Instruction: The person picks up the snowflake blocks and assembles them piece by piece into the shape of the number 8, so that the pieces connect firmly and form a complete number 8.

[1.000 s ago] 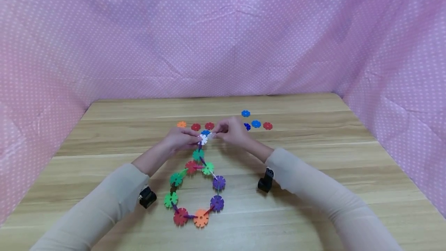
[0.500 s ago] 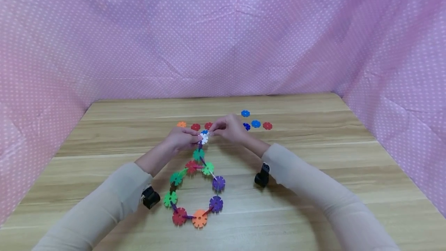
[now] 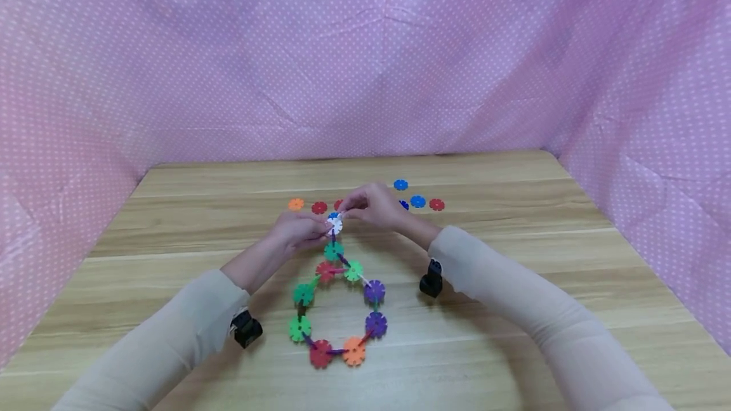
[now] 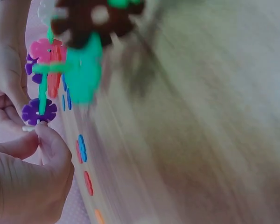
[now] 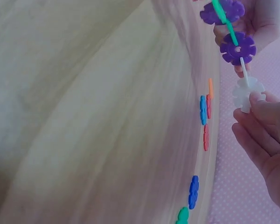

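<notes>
A chain of slotted snowflake discs hangs between my hands, its lower part forming a ring; an orange disc (image 3: 354, 352) is at the bottom of that ring. Near the top, my left hand (image 3: 298, 231) pinches the chain by a white disc (image 3: 334, 226). My right hand (image 3: 372, 207) holds a white disc (image 5: 248, 94) between thumb and fingers, seen face-on in the right wrist view. That disc meets a thin white piece running to a purple disc (image 5: 238, 48). In the left wrist view, left fingertips touch the edge of a purple disc (image 4: 39, 111).
Loose discs lie across the far part of the wooden table (image 3: 502, 240): an orange disc (image 3: 296, 204), a red disc (image 3: 319, 207), a blue disc (image 3: 418, 202) and several others. A pink dotted cloth (image 3: 365, 68) hangs behind and at both sides.
The ring of discs has swung to the right below my hands. My right hand has shifted slightly left and up, closer to my left hand, which stays nearly in place.
</notes>
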The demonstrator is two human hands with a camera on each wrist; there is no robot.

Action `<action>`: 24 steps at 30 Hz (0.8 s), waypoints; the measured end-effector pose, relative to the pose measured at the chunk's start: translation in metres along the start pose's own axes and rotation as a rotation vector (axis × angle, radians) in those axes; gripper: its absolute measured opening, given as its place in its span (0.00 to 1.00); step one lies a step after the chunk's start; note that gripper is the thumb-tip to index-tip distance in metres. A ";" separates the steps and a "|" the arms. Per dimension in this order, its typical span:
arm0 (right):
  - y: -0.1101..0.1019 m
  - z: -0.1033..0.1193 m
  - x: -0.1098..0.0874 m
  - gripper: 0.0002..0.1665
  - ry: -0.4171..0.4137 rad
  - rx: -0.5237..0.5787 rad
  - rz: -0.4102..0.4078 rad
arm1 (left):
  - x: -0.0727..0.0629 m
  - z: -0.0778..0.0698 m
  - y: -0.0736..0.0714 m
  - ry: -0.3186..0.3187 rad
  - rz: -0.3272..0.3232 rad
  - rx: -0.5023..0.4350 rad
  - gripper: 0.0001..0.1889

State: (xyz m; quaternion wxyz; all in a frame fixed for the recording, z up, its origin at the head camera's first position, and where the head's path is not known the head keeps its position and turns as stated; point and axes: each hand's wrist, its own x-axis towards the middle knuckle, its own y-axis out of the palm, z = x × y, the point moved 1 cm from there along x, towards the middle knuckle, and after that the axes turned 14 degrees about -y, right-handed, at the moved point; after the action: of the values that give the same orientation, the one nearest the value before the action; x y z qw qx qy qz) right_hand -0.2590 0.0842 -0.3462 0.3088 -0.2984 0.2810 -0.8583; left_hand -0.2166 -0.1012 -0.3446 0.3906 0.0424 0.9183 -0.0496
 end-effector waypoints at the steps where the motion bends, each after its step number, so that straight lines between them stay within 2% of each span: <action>1: 0.000 0.000 0.001 0.08 0.002 0.009 0.009 | -0.001 0.001 0.000 -0.003 0.000 -0.013 0.19; 7: 0.004 -0.003 0.006 0.09 -0.009 0.010 0.061 | -0.005 0.006 -0.005 -0.018 0.012 -0.048 0.20; 15: 0.013 -0.004 0.006 0.07 0.016 0.080 0.077 | -0.004 0.012 -0.008 0.032 0.018 0.108 0.17; 18: 0.014 -0.004 0.005 0.07 0.030 0.074 0.084 | -0.003 0.013 -0.009 0.047 0.011 0.161 0.16; 24: 0.007 -0.003 0.006 0.09 0.043 0.085 0.080 | -0.003 0.013 -0.009 0.056 -0.001 0.191 0.16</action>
State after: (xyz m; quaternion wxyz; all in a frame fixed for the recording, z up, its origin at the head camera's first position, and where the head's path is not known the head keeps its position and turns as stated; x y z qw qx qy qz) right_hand -0.2624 0.0767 -0.3509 0.3492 -0.2550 0.2624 -0.8627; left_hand -0.2062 -0.1118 -0.3513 0.3590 0.0804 0.9199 -0.1361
